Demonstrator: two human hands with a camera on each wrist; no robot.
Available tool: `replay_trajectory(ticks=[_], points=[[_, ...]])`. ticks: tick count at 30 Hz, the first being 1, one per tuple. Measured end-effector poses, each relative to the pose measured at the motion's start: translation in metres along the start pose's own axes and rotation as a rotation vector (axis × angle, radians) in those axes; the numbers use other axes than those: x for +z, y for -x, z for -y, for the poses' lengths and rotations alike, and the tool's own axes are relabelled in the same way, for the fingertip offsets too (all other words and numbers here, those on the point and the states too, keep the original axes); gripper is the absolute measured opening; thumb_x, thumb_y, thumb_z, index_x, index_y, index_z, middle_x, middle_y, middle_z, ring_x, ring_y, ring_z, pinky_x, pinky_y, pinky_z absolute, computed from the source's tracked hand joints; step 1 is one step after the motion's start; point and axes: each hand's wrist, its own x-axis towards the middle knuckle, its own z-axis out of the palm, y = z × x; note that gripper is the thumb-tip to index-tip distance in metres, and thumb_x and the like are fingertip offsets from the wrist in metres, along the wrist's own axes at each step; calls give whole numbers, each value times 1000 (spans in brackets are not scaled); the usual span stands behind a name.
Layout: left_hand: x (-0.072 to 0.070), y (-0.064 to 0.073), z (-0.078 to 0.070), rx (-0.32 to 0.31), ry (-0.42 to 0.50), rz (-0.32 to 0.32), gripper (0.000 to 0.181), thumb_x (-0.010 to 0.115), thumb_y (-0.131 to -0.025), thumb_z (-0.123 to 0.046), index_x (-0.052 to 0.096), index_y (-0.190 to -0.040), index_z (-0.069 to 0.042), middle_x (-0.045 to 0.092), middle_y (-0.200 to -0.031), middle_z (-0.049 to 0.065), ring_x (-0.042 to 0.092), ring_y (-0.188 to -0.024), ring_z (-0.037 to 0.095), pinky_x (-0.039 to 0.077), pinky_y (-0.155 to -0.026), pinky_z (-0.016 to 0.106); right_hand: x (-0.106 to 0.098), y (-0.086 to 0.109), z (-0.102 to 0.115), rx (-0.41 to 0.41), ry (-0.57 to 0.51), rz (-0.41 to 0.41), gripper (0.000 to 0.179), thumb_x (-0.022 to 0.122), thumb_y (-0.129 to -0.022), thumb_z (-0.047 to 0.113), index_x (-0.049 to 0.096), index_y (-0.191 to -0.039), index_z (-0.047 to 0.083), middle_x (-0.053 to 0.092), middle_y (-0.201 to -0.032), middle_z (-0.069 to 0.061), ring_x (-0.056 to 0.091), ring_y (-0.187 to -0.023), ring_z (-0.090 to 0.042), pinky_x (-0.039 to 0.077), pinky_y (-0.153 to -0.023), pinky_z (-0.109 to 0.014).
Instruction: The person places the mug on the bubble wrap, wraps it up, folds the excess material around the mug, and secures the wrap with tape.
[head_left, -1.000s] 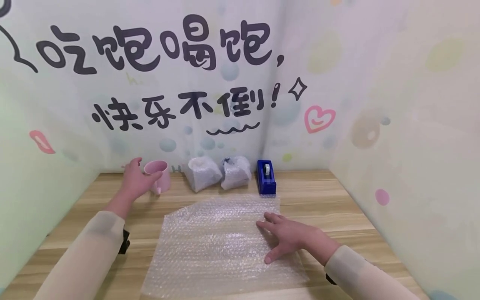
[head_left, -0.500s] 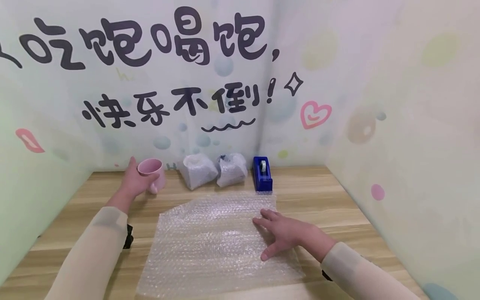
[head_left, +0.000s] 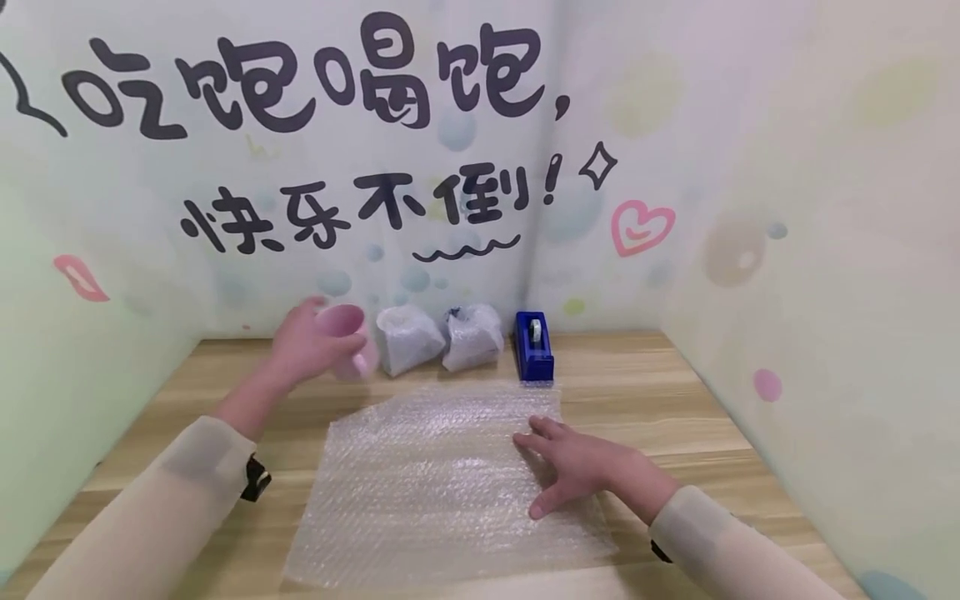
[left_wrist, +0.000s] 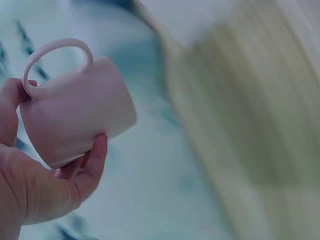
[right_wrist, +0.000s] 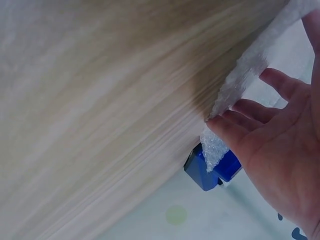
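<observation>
My left hand point(head_left: 306, 343) grips a pink mug point(head_left: 358, 350) at the back left, tilted a little and raised off the table. In the left wrist view the thumb and fingers wrap the body of the mug point(left_wrist: 82, 112) near its rim, and its handle stands free on one side. On the right edge of a flat sheet of bubble wrap point(head_left: 442, 492) rests my right hand point(head_left: 573, 467), fingers spread. The right wrist view has those fingertips point(right_wrist: 222, 125) touching the bubble wrap point(right_wrist: 240, 75).
Two bundles in bubble wrap, a left bundle point(head_left: 408, 340) and a right bundle point(head_left: 474, 337), stand along the back wall. Right of them is a blue tape dispenser point(head_left: 533, 354). The wooden table point(head_left: 645, 392) is bounded by printed walls at the back and sides.
The left hand has closed round the mug, lifted it and carried it right, toward the wrapped bundles. The right hand stays on the bubble wrap.
</observation>
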Motion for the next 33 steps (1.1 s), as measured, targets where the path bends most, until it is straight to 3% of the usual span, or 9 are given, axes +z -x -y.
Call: replay_trajectory(ticks=[4, 7, 11, 15, 19, 22, 26, 30, 33], points=[[29, 32, -53, 88, -60, 107, 87, 87, -89, -45, 51, -150, 4, 65, -133, 27, 68, -115, 42, 68, -85, 46, -1, 1, -1, 4, -3, 2, 116, 89, -80, 67, 38, -172, 18, 19, -182, -25, 21, -168, -49, 33, -130, -70], [60, 52, -75, 105, -84, 155, 77, 92, -83, -46, 60, -135, 0, 70, -120, 18, 71, -102, 31, 66, -75, 36, -2, 0, -2, 5, -14, -1, 116, 88, -80, 68, 37, -172, 19, 18, -182, -25, 20, -168, -50, 32, -129, -71], [99, 66, -82, 119, -128, 171, 71, 96, -77, -45, 63, -124, -4, 70, -111, 11, 69, -94, 24, 64, -75, 36, 0, 1, -2, 12, -30, 1, 117, 89, -79, 68, 38, -172, 19, 18, -182, -24, 19, -168, -49, 31, -129, -73], [124, 71, -80, 87, -159, 143, 79, 97, -75, -49, 62, -129, -3, 70, -115, 11, 69, -97, 25, 63, -82, 42, 2, 2, 0, 5, -15, -5, 117, 90, -78, 68, 39, -172, 19, 20, -181, -24, 21, -168, -50, 33, -129, -72], [135, 72, -78, 48, -148, 120, 89, 98, -75, -50, 57, -138, -3, 67, -123, 13, 70, -102, 29, 64, -85, 47, 3, 2, 0, 2, 2, -15, 117, 90, -78, 68, 39, -171, 20, 20, -181, -25, 22, -167, -50, 35, -128, -71], [140, 71, -76, 56, -156, 123, 95, 97, -75, -56, 56, -141, -3, 66, -126, 14, 70, -104, 30, 65, -85, 48, 3, 2, -1, -3, 5, -21, 117, 90, -79, 69, 39, -171, 19, 21, -181, -26, 22, -167, -50, 36, -128, -70], [139, 68, -72, 136, -173, 174, 99, 93, -76, -63, 57, -145, -2, 66, -130, 15, 69, -109, 30, 64, -92, 50, 2, 1, -1, -14, -3, -30, 116, 90, -79, 67, 40, -171, 17, 21, -180, -27, 22, -167, -51, 36, -128, -69], [131, 63, -61, 233, -78, 263, 84, 98, -77, -43, 62, -141, -2, 70, -128, 14, 69, -113, 29, 62, -99, 51, 1, 1, 0, -12, -10, -22, 116, 91, -79, 66, 40, -170, 17, 21, -180, -28, 22, -167, -51, 34, -129, -69], [126, 61, -53, 269, 3, 292, 76, 100, -75, -30, 66, -138, -3, 75, -123, 13, 71, -114, 30, 61, -100, 50, 1, 2, 2, -4, -5, -21, 116, 91, -78, 66, 41, -170, 17, 22, -180, -27, 23, -167, -51, 33, -130, -70]])
